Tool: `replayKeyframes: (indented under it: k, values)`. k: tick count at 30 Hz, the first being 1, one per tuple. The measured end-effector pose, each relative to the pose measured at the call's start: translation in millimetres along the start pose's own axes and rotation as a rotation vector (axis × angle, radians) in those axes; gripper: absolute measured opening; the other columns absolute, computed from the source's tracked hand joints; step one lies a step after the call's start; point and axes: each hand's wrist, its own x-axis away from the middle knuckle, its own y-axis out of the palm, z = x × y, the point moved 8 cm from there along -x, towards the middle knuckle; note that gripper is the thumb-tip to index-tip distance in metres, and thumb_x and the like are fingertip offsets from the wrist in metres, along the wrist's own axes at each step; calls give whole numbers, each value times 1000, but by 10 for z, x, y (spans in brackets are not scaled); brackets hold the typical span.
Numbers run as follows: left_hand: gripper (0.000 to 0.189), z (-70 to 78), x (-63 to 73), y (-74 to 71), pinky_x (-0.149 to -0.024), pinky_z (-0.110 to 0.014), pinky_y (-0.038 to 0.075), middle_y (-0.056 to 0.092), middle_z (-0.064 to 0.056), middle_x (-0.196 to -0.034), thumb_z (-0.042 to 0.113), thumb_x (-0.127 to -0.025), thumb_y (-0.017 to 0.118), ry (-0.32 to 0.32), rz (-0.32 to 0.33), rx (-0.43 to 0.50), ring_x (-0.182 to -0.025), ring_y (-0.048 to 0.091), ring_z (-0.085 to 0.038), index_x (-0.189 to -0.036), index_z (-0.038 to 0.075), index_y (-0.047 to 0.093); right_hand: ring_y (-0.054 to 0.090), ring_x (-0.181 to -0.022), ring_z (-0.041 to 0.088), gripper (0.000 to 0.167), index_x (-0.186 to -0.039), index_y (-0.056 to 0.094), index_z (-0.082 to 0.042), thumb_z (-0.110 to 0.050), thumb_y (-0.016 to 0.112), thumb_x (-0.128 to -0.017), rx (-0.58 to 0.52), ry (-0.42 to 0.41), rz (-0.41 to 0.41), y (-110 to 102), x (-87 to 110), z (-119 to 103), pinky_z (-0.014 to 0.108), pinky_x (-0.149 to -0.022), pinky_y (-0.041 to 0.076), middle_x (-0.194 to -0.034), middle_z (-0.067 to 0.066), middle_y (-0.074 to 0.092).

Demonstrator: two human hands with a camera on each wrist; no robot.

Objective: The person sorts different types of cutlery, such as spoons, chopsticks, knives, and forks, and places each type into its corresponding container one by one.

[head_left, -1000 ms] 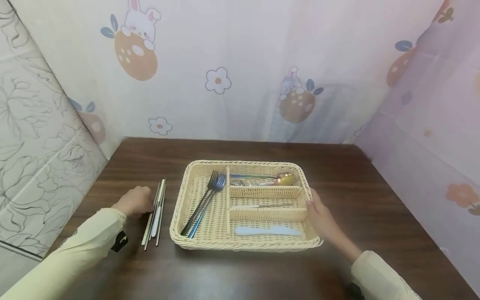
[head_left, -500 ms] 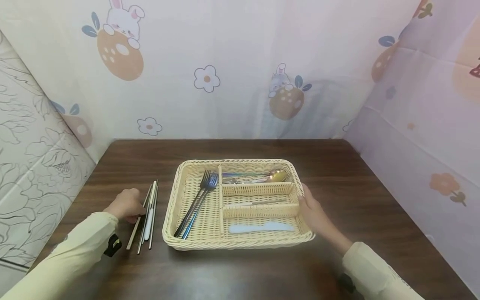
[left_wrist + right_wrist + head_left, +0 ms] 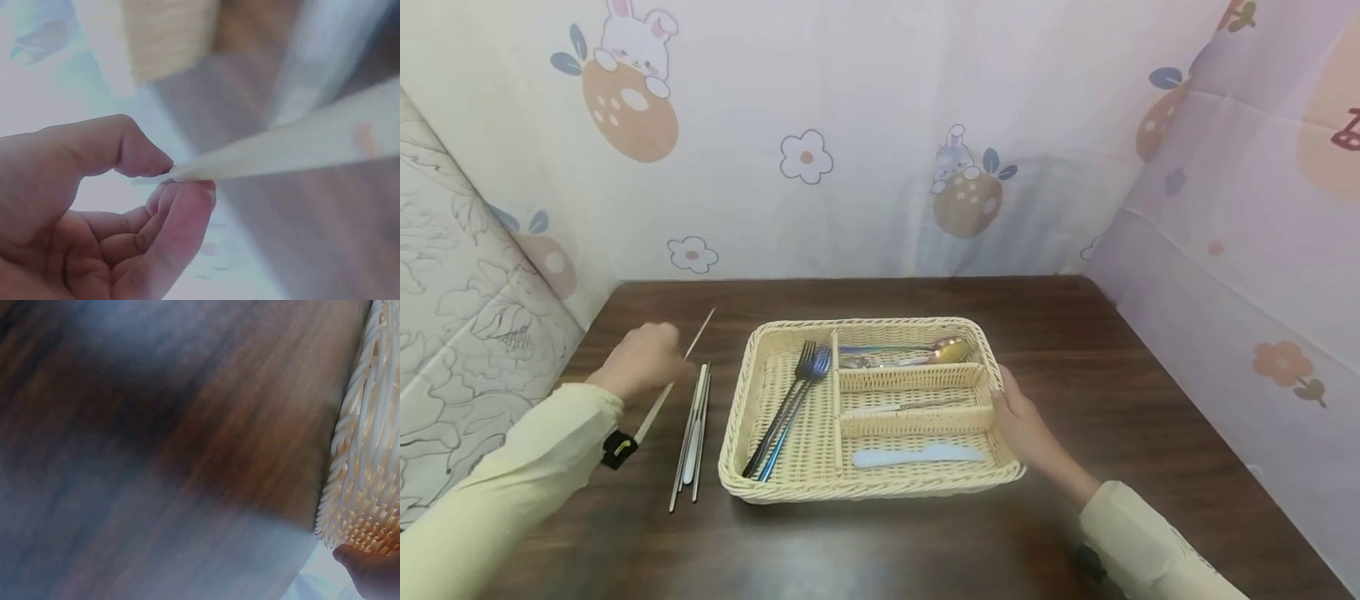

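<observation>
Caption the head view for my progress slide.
Left hand holds a pale stick left of a divided wicker basket; right hand touches the basket's right side.

You have a dark brown, wood-grain tabletop (image 3: 1060,329), glossy toward your near edge. Mid-surface: cream woven basket (image 3: 880,493), long side across your front. To its left, just apart: slim metallic sticks (image 3: 681,469) and a white-handled piece (image 3: 692,454), bunched close, pointing away from you.

And we're in a homelike corner, exact room unclear: dark wood table (image 3: 880,546), bunny-print curtain (image 3: 865,92) far, pastel cloth (image 3: 1217,200) right, floral-lined sheet (image 3: 467,325) left
</observation>
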Motion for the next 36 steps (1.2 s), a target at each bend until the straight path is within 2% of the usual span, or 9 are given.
replayKeyframes:
  k: [3, 6, 9, 11, 15, 20, 24, 30, 36]
  values:
    - [27, 452, -98, -181, -42, -29, 39, 43, 1, -52, 12, -78, 66, 97, 29, -33, -44, 39, -13, -59, 10, 47, 39, -126, 46, 50, -152, 9, -8, -15, 24, -105, 7, -1, 1, 6, 1, -5, 58, -104, 26, -143, 33, 32]
    - [12, 974, -187, -200, -47, -28, 46, 54, -4, -61, 5, -79, 65, 174, -3, -20, -51, 49, -16, -70, 5, 57, 37, -127, 46, 50, -152, 9, -8, -14, 24, -104, 7, -2, 2, 10, 4, -8, 58, -105, 25, -144, 32, 30]
    - [7, 1483, -272, -60, -51, -26, 48, 56, -4, -66, 2, -81, 64, 243, -63, -51, -55, 52, -15, -77, 5, 59, 35, -129, 46, 50, -152, 9, -7, -14, 24, -104, 15, -5, 6, 10, 5, -7, 57, -106, 23, -145, 32, 29]
    - [15, 1783, -318, 86, -49, -24, 44, 51, 1, -62, 2, -82, 63, 298, -95, -110, -52, 46, -12, -70, 9, 55, 35, -129, 46, 50, -152, 10, -7, -14, 24, -104, 18, -8, 10, 10, 7, -10, 57, -106, 24, -144, 32, 30]
    - [31, 2231, -360, 414, -47, -22, 35, 39, 5, -57, 5, -82, 63, 409, -146, -223, -50, 35, -9, -62, 15, 42, 41, -125, 46, 50, -152, 10, -8, -15, 25, -105, 6, -10, 8, 14, 7, -11, 58, -103, 28, -143, 32, 32]
    - [23, 2553, -446, 730, -48, -21, 36, 41, 6, -58, 4, -83, 63, 504, -164, -296, -52, 37, -8, -67, 14, 49, 38, -127, 45, 50, -152, 9, -9, -16, 25, -105, 5, -16, 6, 15, 4, -15, 58, -105, 25, -144, 32, 31]
    - [5, 2744, -539, 885, -51, -21, 42, 52, 5, -67, 9, -88, 61, 575, -149, -375, -58, 44, -8, -87, 11, 65, 44, -122, 46, 50, -152, 12, -10, -15, 26, -104, 2, -20, 6, 15, 6, -28, 59, -102, 30, -141, 33, 35]
    - [9, 2918, -684, 1169, -54, -25, 47, 62, 2, -77, 12, -92, 58, 616, -136, -525, -61, 50, -11, -95, 12, 66, 49, -116, 48, 49, -151, 15, -9, -13, 27, -104, 1, -32, 11, 15, 4, -45, 60, -96, 36, -137, 35, 38]
    - [13, 2990, -688, 1388, -60, -26, 52, 67, 1, -89, 13, -94, 55, 668, -119, -662, -69, 57, -10, -100, 14, 67, 46, -119, 48, 49, -151, 13, -8, -12, 26, -104, -4, -17, 9, 11, 11, -29, 60, -99, 34, -140, 35, 35]
